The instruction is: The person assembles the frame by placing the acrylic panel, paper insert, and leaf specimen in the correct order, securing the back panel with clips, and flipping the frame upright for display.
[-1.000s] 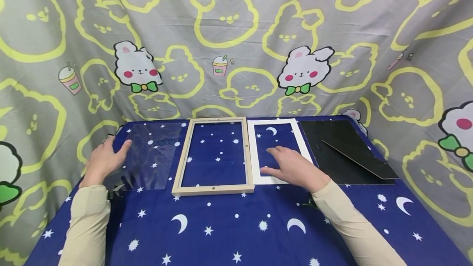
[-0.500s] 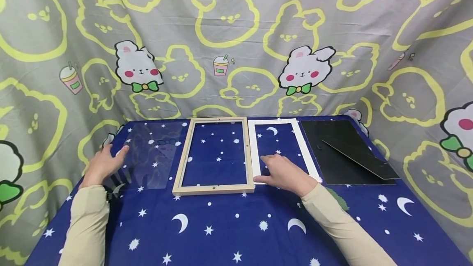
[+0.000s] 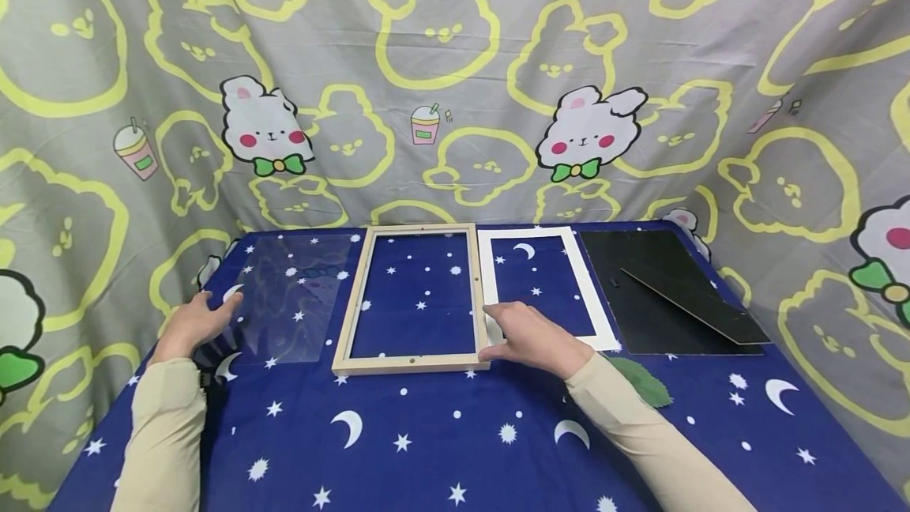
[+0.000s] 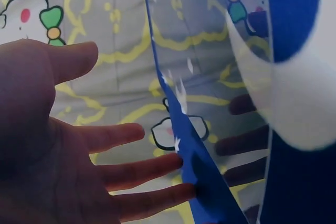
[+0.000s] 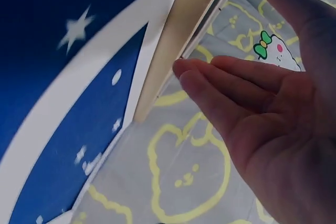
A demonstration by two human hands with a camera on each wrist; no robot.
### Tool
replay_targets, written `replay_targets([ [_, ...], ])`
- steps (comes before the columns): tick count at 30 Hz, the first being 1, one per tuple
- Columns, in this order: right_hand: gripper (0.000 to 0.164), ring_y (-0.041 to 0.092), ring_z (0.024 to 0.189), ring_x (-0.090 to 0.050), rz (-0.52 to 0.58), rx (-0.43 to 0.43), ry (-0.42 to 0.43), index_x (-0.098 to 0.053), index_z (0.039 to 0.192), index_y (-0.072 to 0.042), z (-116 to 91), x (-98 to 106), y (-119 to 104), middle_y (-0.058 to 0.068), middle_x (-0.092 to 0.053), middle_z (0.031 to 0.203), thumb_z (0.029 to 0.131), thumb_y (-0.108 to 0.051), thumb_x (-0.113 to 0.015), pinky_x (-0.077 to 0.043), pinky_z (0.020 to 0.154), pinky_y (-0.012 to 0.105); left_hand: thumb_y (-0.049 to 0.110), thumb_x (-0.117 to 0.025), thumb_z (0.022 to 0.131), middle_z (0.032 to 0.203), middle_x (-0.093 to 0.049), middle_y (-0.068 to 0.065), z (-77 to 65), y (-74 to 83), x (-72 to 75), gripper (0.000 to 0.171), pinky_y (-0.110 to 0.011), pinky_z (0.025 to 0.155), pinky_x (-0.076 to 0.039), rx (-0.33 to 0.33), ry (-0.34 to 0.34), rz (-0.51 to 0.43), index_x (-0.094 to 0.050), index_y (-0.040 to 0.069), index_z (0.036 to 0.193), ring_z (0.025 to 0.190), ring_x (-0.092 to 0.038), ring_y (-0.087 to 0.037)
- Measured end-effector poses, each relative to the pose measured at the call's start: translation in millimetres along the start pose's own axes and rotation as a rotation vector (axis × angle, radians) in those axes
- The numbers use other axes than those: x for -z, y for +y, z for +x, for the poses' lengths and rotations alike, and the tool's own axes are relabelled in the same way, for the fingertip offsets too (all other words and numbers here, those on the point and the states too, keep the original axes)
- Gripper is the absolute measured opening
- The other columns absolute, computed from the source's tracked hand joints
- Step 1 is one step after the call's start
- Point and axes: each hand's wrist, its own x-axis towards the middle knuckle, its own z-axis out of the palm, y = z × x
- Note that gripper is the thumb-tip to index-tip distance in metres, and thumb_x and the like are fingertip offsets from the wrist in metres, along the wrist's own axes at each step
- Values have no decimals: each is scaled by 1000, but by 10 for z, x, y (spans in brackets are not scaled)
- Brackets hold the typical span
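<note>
My left hand hovers at the left edge of a clear plastic sheet, fingers spread. In the left wrist view the hand grips nothing, and dark finger reflections show in the sheet. My right hand is at the right side of a light wooden picture frame, fingers extended. In the right wrist view its fingertips appear to touch the wooden frame's outer edge; firm contact is hard to tell. A white mat lies right of the frame, partly covered by this hand.
A black backing board with a slanted stand leg lies at the right. A green leaf lies partly under the right forearm. Blue star-patterned cloth covers the table; a printed curtain hangs behind.
My right hand has moved left from over the white mat to the wooden frame's right side, uncovering more of the leaf. My left hand has shifted slightly down and left.
</note>
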Motion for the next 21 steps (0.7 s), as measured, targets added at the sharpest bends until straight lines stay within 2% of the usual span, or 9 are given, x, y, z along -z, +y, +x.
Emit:
replay_targets([
  [4, 71, 28, 104, -71, 49, 11, -19, -64, 130, 8, 9, -22, 7, 19, -72, 120, 80, -37, -88, -57, 93, 42, 64, -23, 104, 147, -19, -52, 3, -34, -4, 99, -72, 108, -31, 8, -22, 10, -14, -24, 149, 133, -26, -69],
  [8, 63, 25, 100, -71, 112, 41, -29, -65, 127, 5, 9, -62, 27, 16, -72, 120, 81, -31, -88, -58, 89, 40, 63, -24, 104, 146, -24, -51, 11, -58, -11, 98, -71, 108, -32, -2, -20, 45, -21, -25, 146, 132, -29, -69],
  [11, 63, 25, 98, -72, 184, 56, -60, -63, 129, 7, 11, -91, 35, 18, -69, 126, 82, -26, -88, -60, 85, 36, 61, -27, 104, 144, -28, -51, 17, -76, -19, 95, -71, 107, -34, -20, -8, 72, -27, -26, 144, 131, -32, -68],
  [16, 73, 22, 96, -73, 259, 29, -111, -56, 138, 10, 16, -104, 37, 22, -61, 139, 83, -25, -87, -60, 85, 30, 55, -41, 104, 141, -35, -49, 35, -108, -41, 90, -69, 103, -39, -61, 9, 104, -34, -27, 140, 127, -39, -66],
  [21, 82, 21, 94, -73, 281, -3, -108, -48, 142, 13, 8, -103, 35, 22, -62, 131, 82, -25, -88, -60, 83, 31, 47, -58, 100, 137, -40, -49, 50, -136, -49, 84, -68, 100, -42, -83, 27, 111, -39, -26, 136, 123, -44, -65],
])
